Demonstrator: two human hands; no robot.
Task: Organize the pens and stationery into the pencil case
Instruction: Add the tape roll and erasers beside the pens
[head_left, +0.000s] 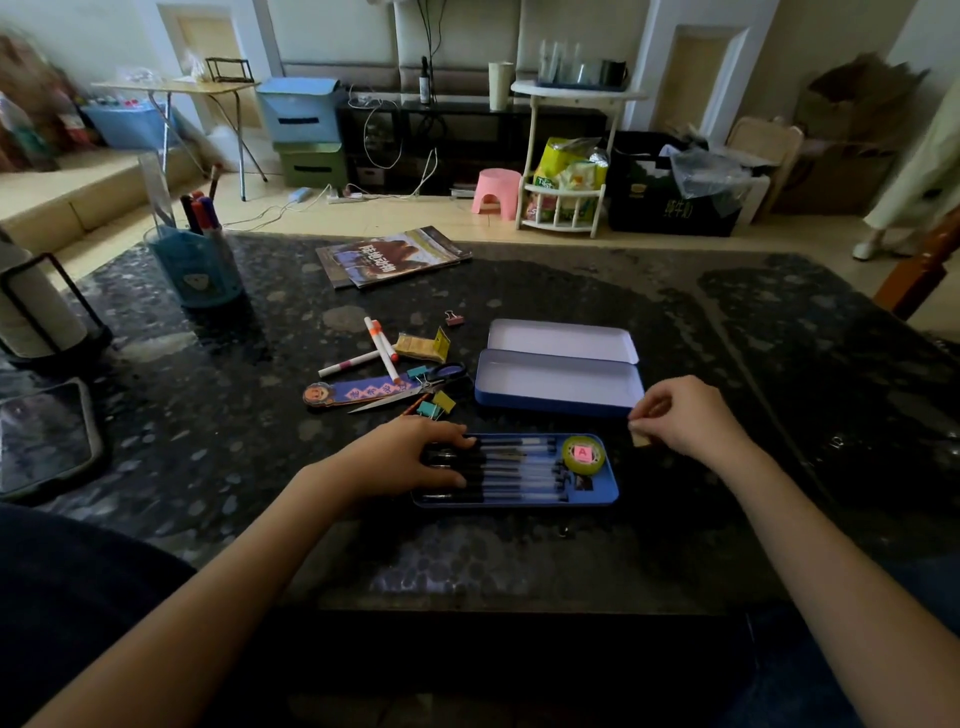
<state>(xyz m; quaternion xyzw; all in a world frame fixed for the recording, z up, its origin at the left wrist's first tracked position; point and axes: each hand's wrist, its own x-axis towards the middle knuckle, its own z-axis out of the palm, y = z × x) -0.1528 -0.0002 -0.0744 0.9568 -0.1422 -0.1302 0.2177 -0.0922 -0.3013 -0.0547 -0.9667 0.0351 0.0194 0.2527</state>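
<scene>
Left hand (410, 457) lies flat, grip wide, across glossy pens (514, 470) in the blue tray (605, 493); right hand (685, 421) pinches a small beige eraser (640, 438).

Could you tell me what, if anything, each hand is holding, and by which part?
The right hand pinches a small beige block by its top. The left hand holds nothing; it rests on the pens.
</scene>
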